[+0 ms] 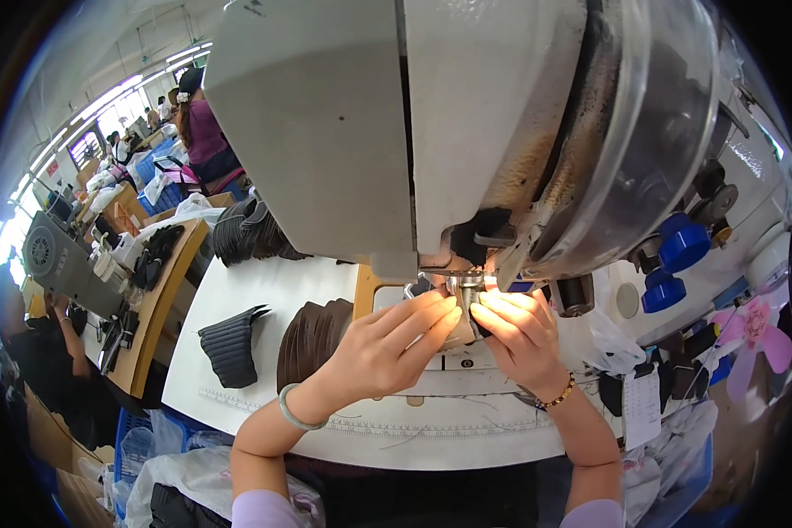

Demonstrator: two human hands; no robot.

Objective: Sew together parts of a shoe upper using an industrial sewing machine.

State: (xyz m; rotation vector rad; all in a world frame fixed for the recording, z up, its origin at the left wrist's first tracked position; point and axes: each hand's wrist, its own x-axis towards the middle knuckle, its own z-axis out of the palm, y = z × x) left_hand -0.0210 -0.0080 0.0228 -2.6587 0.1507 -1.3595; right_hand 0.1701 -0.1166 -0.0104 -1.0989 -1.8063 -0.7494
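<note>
Under the needle area of a large grey sewing machine (317,132), a small tan-brown piece (460,331) lies between my two hands. My left hand (383,348) comes in from the left with its fingers pinched at the piece's left side. My right hand (524,339) has its fingertips pressed together at the other side, close to the metal presser foot (468,283). The piece is mostly covered by fingers, and its far end cannot be seen. A lamp lights the fingertips brightly.
Left of my hands, a fanned stack of brown pieces (312,339), a black ribbed piece (231,346) and a black stack (251,231) lie on the white table (273,286). Blue knobs (664,289) and a pink fan (752,326) stand right. Other people work at the left.
</note>
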